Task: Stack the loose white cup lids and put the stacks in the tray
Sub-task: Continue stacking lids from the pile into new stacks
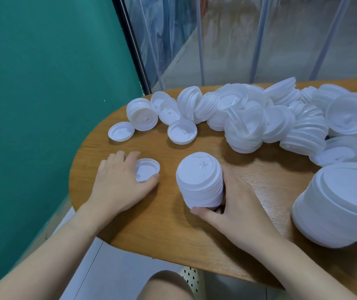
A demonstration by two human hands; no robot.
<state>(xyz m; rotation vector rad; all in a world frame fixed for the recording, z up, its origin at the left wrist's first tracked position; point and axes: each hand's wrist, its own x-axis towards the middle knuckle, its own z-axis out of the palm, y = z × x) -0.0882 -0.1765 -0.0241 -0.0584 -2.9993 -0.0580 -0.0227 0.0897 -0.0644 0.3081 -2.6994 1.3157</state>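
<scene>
A stack of white cup lids (199, 180) stands on the wooden table (169, 224) near its front, and my right hand (231, 204) grips it from the right with the thumb at its base. My left hand (119, 180) holds a single upturned lid (147, 168) lying flat on the table, thumb at its near rim. Two more loose lids (121, 131) (182, 131) lie upturned farther back. A big heap of lids and short stacks (260, 118) covers the back and right of the table. No tray is in view.
A tall lid stack (342, 204) looms close at the right edge. A teal wall (43, 83) stands to the left. Clear plastic curtain strips (216, 40) hang behind the table. My knee (164, 286) and a perforated stool (191, 278) show below the table's front edge.
</scene>
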